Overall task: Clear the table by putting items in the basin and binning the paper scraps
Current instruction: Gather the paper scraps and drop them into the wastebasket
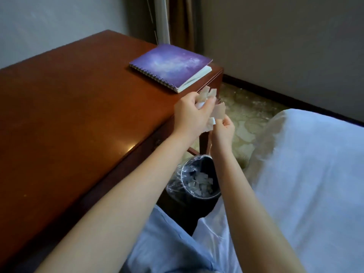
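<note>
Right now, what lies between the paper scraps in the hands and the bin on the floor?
In the head view, only the table leg and some floor show between the paper scraps and the bin; its mouth is uncovered.

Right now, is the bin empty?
Not empty. Pale scraps lie in a heap inside the bin, seen through its open top.

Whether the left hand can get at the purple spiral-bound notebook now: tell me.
Probably, for reach: nothing lies between the left hand and the purple spiral-bound notebook. But its grip is full of torn paper scraps.
</note>
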The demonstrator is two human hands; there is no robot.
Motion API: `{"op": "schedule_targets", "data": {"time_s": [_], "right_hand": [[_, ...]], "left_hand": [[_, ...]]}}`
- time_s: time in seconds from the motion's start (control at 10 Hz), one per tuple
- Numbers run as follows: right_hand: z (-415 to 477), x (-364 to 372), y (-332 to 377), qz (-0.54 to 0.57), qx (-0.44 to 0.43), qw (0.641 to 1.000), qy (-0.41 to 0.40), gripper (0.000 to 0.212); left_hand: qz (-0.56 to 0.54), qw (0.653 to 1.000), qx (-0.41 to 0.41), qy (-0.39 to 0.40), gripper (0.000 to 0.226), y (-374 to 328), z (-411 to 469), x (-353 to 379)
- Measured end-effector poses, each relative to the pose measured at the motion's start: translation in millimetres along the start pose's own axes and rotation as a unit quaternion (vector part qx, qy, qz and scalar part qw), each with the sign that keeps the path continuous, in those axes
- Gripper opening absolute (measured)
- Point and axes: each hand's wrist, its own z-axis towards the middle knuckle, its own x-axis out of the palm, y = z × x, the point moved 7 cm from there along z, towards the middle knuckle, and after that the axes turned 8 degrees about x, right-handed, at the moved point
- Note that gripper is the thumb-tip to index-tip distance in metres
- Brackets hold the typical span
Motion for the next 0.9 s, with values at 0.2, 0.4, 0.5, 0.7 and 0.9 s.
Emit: {"op": "schedule_targets", "data": {"time_s": [0.2,0.4,0.5,0.7,0.9], "right_hand": [[36,-67,-62,-0.007,0.159,0.986,-0.054,0.020],[66,-110,-157,-0.056,0.332,0.934,-0.122,0.014],[74,-121,-194,-0.057,0.402,0.904,-0.138,0.008],[84,-136,-251,0.075,0.458,0.845,-0.267,0.026],[86,-118,-263,0.050,0.482,0.858,-0.172,0.058]], "left_hand": [[0.018,0.987,-0.093,0.131,0.031,62,-27,79],[0.129,0.951,-0.198,0.201,0.042,141,-41,111],[0.168,0.929,-0.235,0.233,0.034,169,-46,116],[0.173,0.916,-0.272,0.240,0.036,202,-44,117],[0.157,0.910,-0.289,0.254,0.034,226,-42,125]]}}
